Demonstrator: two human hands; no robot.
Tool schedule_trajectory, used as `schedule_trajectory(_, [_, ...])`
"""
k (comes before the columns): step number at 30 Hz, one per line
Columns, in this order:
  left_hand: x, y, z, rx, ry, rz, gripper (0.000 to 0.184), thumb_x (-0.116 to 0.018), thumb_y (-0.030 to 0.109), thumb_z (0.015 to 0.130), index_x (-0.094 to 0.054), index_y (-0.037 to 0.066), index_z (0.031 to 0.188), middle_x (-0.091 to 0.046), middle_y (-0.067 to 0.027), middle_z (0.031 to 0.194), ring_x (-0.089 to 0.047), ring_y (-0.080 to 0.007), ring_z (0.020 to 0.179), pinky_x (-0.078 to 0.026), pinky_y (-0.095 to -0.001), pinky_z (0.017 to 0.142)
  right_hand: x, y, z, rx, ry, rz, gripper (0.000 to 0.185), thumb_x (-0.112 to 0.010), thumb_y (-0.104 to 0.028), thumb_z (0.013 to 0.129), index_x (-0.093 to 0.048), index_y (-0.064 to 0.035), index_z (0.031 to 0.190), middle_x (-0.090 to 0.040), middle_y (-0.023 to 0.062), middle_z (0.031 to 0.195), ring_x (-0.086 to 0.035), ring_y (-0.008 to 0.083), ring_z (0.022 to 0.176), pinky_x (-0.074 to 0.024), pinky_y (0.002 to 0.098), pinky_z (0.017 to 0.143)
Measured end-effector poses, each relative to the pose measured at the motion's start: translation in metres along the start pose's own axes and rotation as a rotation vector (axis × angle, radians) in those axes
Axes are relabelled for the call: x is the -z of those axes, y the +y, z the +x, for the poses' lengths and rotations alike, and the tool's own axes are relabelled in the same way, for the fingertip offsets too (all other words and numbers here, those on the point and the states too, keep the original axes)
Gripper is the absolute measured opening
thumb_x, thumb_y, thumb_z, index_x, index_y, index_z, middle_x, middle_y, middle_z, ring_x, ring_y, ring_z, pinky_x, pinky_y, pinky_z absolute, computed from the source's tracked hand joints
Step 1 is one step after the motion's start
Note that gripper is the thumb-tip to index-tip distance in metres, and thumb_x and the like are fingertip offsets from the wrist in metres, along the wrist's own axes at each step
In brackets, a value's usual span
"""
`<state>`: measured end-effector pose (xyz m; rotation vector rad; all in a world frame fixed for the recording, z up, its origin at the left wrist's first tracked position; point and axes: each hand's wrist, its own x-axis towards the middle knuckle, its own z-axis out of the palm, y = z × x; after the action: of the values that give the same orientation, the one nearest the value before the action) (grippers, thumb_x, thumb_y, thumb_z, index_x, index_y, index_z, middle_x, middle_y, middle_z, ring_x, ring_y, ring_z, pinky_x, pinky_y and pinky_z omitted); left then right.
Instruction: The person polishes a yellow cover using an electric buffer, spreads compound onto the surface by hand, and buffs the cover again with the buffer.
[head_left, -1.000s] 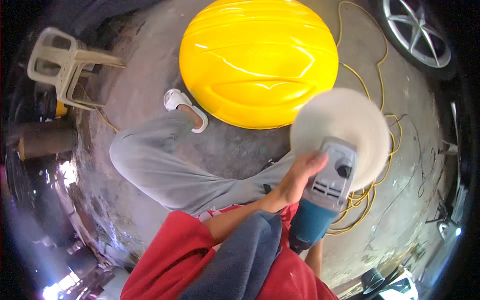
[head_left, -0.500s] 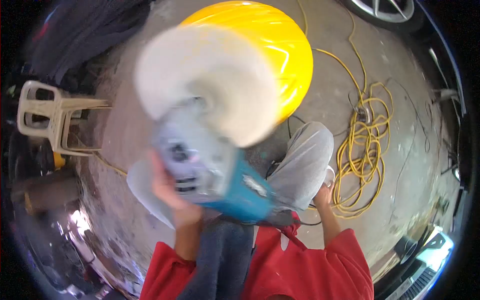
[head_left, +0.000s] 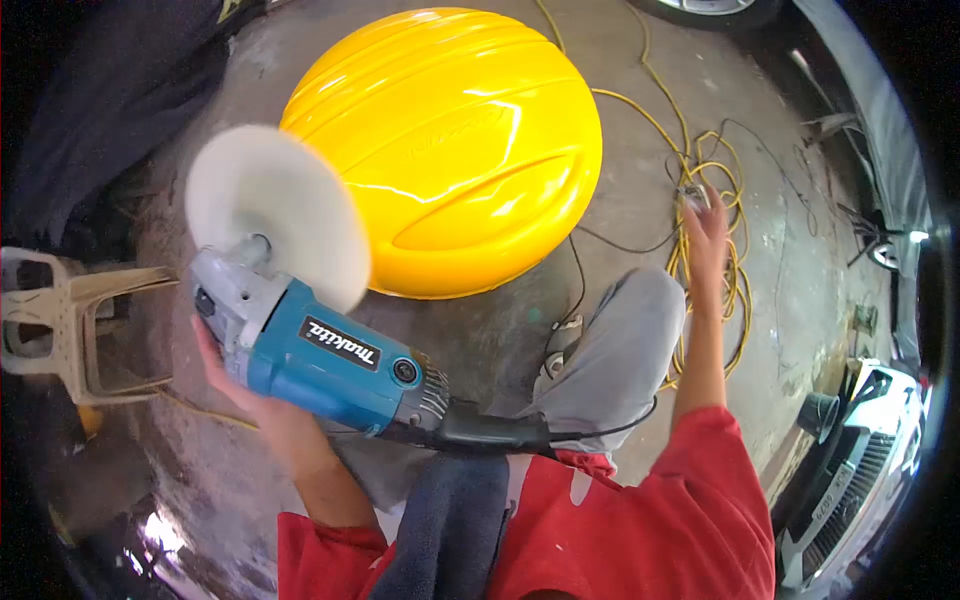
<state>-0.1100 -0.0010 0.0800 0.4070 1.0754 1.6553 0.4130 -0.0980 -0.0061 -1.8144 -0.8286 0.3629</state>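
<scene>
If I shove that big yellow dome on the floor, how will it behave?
The yellow dome looks slippery: its surface is glossy with sharp reflections. Its crisp moulded ridges suggest stiffness. Rounded sides could let it rock, but the underside is hidden, so I can't be sure.

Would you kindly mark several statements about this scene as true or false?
1. The left hand supports the polisher. True.
2. The right hand grips the polisher's rear handle. False: it is out at the yellow cord.
3. The polisher's pad is pale. True.
4. The plastic chair stands on the person's right. False: it is on the left.
5. The glossy yellow object rests on the floor. True.
</scene>
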Motion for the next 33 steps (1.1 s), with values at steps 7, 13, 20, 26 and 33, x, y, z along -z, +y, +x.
schedule_trajectory(7, [-0.003, -0.002, 0.042, 0.154, -0.052, -0.043, 0.054, -0.047, 0.043, 0.095, -0.050, 0.003, 0.132, -0.054, -0.0118, 0.132, -0.053, -0.0270, 0.119, -0.042, -0.0418, 0.102, -0.178, -0.009, -0.006, -0.340, -0.161, 0.233, 0.068, -0.054, -0.029, 0.095, -0.019, -0.0102, 0.150, -0.058, 0.0156, 0.126, -0.055, 0.0259, 0.117, -0.0433, 0.0417, 0.095])
schedule_trajectory(13, [0.013, -0.006, 0.075, 0.289, -0.052, -0.160, 0.056, -0.048, 0.046, 0.094, -0.049, 0.005, 0.134, -0.055, -0.0122, 0.130, -0.054, -0.0288, 0.118, -0.045, -0.0435, 0.099, -0.190, -0.028, -0.074, -0.229, -0.227, 0.060, 0.069, -0.048, -0.029, 0.098, -0.009, -0.0087, 0.152, -0.053, 0.0223, 0.134, -0.050, 0.0292, 0.124, -0.0383, 0.0404, 0.103])
schedule_trajectory(20, [0.023, -0.018, 0.091, 0.343, -0.042, -0.189, 0.061, -0.043, 0.050, 0.095, -0.044, 0.006, 0.138, -0.053, -0.0131, 0.132, -0.055, -0.0301, 0.117, -0.045, -0.0447, 0.099, -0.208, -0.066, -0.151, -0.171, -0.414, -0.123, 0.072, -0.048, -0.031, 0.099, -0.006, -0.0042, 0.151, -0.047, 0.0305, 0.136, -0.052, 0.0341, 0.124, -0.0395, 0.0376, 0.104])
schedule_trajectory(26, [0.055, -0.054, 0.113, 0.317, -0.283, -0.445, 0.061, -0.038, 0.048, 0.097, -0.040, 0.006, 0.141, -0.050, -0.0162, 0.136, -0.054, -0.0311, 0.120, -0.045, -0.0456, 0.100, -0.214, -0.074, -0.156, 0.084, -0.606, -0.282, 0.069, -0.047, -0.032, 0.099, -0.009, -0.0066, 0.151, -0.046, 0.0307, 0.136, -0.044, 0.0363, 0.131, -0.0363, 0.0387, 0.107])
schedule_trajectory(33, [0.119, -0.110, 0.149, -0.465, -0.403, -0.094, 0.058, -0.035, 0.043, 0.098, -0.037, 0.008, 0.143, -0.047, -0.0205, 0.139, -0.052, -0.0355, 0.121, -0.046, -0.0525, 0.100, -0.112, -0.133, -0.029, 0.178, -0.210, -0.498, 0.050, -0.051, -0.031, 0.097, -0.040, -0.0106, 0.141, -0.058, 0.0264, 0.125, -0.057, 0.0380, 0.117, -0.0446, 0.0425, 0.097])
